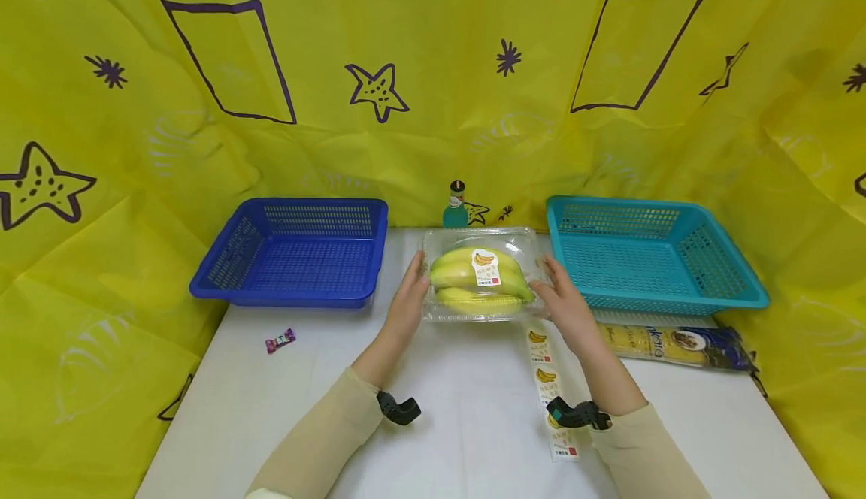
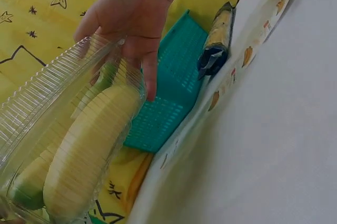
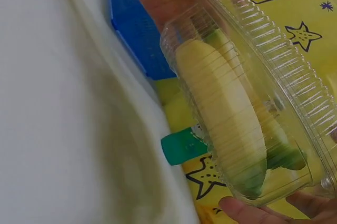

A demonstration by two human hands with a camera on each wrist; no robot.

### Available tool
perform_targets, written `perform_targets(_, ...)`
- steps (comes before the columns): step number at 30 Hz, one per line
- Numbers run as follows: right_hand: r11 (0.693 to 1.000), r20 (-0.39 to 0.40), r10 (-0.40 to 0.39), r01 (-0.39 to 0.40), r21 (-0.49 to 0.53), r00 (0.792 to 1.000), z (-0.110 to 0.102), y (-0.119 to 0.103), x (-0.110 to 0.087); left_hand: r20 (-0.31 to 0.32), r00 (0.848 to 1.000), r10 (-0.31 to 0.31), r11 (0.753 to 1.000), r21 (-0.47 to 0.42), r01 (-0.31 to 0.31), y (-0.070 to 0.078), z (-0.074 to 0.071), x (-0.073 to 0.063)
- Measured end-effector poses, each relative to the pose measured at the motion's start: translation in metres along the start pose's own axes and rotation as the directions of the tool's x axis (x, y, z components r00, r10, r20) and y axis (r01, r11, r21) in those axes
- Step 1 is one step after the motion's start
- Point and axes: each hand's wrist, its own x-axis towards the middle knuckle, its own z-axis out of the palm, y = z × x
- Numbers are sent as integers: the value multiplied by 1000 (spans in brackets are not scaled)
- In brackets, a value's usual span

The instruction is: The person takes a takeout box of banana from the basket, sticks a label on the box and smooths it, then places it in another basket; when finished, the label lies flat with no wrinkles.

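Observation:
A clear plastic box (image 1: pixel 436 240) holds yellow-green bananas (image 1: pixel 449 272), with a white banana sticker (image 1: pixel 485 267) on its lid. My left hand (image 1: pixel 406 300) grips the box's left end, and my right hand (image 1: pixel 567 307) holds the opposite end, thumb near the lid corner. Between them the box is held up over the white table, lid tilted toward me. In the left wrist view the right hand (image 2: pixel 129 19) shows at the far end, its fingers around the ribbed side. The right wrist view shows the bananas (image 3: pixel 221 113) through the clear wall.
A blue basket (image 1: pixel 291 300) stands at the back left, a teal basket (image 1: pixel 649 300) at the back right. Before the teal one lies a yellow and dark-blue packet (image 1: pixel 676 345). A banana sticker strip (image 1: pixel 546 390), a small wrapped candy (image 1: pixel 280 340) and a green bottle (image 1: pixel 456 210) are nearby.

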Motion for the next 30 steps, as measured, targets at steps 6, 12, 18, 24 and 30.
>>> perform_targets(6,999,-28,-7,8,42,1000,-22,-3,0,42,999,-14,1000,8,14,16,15,10)
perform_targets(12,998,-48,-28,31,55,998,-46,-6,1,98,995,-10,1000,6,9,28,33,23)
perform_targets(18,993,-80,-34,43,114,996,-65,-3,6,142,990,-19,999,35,14,35,51,38)
perform_targets(24,981,-107,-18,38,193,994,-78,-5,7,136,990,-26,996,87,14,46,65,50)
perform_targets(30,977,-150,2,30,210,989,-96,-8,8,148,989,-11,994,112,-6,60,81,60)
